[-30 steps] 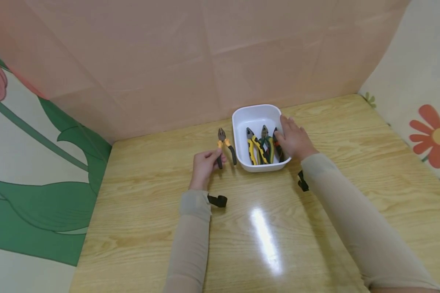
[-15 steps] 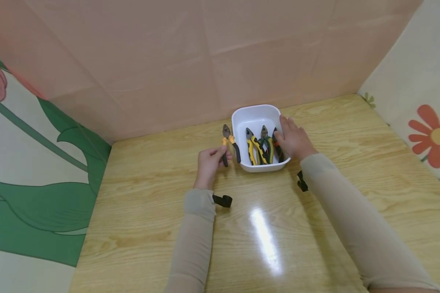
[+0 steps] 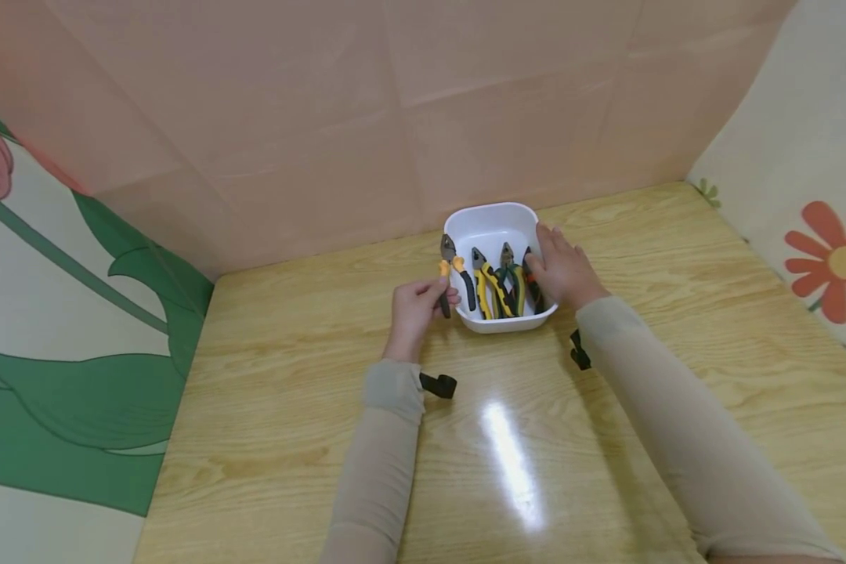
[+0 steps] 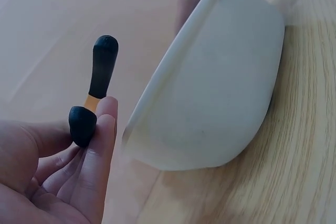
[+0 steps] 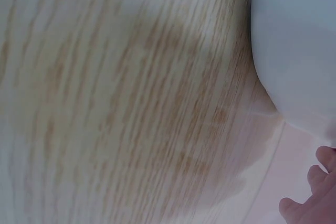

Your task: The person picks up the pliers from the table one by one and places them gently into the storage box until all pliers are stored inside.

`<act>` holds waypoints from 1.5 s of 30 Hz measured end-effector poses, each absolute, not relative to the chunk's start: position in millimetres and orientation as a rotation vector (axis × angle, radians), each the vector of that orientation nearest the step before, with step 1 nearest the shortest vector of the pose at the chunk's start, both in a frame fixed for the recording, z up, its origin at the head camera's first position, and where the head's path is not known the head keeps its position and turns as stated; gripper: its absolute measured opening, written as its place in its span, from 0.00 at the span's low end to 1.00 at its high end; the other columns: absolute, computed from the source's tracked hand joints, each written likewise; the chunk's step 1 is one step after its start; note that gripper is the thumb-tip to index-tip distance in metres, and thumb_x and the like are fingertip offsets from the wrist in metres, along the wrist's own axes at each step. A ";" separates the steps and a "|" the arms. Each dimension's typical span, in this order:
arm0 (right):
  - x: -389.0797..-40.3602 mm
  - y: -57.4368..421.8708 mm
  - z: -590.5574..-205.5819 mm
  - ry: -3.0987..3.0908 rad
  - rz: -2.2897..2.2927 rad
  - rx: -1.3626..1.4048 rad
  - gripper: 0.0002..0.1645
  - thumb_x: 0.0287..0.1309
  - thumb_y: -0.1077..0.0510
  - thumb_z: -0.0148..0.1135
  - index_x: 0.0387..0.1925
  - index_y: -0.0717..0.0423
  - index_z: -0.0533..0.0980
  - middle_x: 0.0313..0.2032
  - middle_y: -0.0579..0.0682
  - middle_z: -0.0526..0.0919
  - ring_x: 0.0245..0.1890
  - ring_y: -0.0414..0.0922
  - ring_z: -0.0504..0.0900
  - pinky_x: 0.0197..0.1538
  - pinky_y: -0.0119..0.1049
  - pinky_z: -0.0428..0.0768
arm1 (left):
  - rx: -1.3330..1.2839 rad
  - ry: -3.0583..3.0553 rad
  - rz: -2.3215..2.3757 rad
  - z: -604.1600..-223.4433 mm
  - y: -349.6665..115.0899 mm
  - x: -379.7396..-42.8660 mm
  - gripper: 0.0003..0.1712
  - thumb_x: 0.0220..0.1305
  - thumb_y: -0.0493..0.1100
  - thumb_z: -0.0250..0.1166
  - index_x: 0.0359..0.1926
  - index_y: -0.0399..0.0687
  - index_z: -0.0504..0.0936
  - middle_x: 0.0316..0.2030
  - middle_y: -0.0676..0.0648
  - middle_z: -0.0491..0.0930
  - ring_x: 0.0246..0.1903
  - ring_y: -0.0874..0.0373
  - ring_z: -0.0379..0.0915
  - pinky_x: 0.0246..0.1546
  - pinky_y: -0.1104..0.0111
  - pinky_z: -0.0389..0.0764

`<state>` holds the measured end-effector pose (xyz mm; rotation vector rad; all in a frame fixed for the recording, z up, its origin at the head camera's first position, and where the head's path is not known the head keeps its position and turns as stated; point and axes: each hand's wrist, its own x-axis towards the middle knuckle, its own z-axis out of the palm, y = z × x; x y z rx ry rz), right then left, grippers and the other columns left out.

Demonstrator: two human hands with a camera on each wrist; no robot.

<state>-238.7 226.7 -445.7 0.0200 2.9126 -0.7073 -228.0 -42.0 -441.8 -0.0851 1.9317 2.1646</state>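
My left hand (image 3: 410, 313) pinches one black handle of the orange-and-black pliers (image 3: 470, 290). These pliers hang with handles spread over the box's left rim, jaws pointing away. In the left wrist view, both black handle ends (image 4: 105, 64) show above the fingers, beside the box wall. My right hand (image 3: 569, 270) holds the right rim of the white plastic box (image 3: 489, 221), thumb inside and fingers outside. Inside lie yellow-and-black pliers (image 3: 484, 294), green-and-yellow pliers (image 3: 521, 286) and dark pliers with red marks (image 3: 535, 291), partly hidden by the right hand.
The box stands on a wood-grain table (image 3: 289, 376) close to the pink back covering (image 3: 289, 157). Painted panels stand at the left (image 3: 77, 399) and right. A black wrist mount (image 3: 439, 385) sticks out from the left cuff.
My left hand has moved right with the orange-and-black pliers, from beside the box to over its left rim. The right hand and the box have stayed in place.
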 end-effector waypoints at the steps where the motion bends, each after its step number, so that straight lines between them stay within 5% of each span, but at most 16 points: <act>1: -238.6 226.7 -445.4 2.914 -0.709 0.020 0.44 0.79 0.39 0.30 0.80 0.55 0.29 0.79 0.64 0.36 0.79 0.59 0.32 0.75 0.63 0.34 | -0.083 1.935 2.160 -441.3 -40.9 -228.1 0.18 0.72 0.39 0.64 0.50 0.23 0.82 0.35 0.37 0.87 0.30 0.58 0.86 0.40 0.66 0.86; 34: -238.3 227.9 -445.0 2.928 -0.721 0.000 0.44 0.79 0.40 0.32 0.80 0.57 0.30 0.79 0.64 0.38 0.79 0.60 0.33 0.75 0.64 0.35 | 0.042 2.190 2.059 -432.6 2.6 -239.9 0.17 0.73 0.38 0.62 0.49 0.22 0.82 0.36 0.32 0.86 0.37 0.43 0.87 0.36 0.71 0.86; 45: -237.7 226.8 -444.3 2.942 -0.717 -0.011 0.44 0.79 0.41 0.34 0.80 0.58 0.32 0.79 0.65 0.39 0.79 0.61 0.35 0.75 0.64 0.36 | 0.117 2.566 1.750 -432.6 19.4 -242.6 0.15 0.73 0.40 0.63 0.42 0.29 0.88 0.32 0.39 0.88 0.33 0.51 0.87 0.32 0.70 0.85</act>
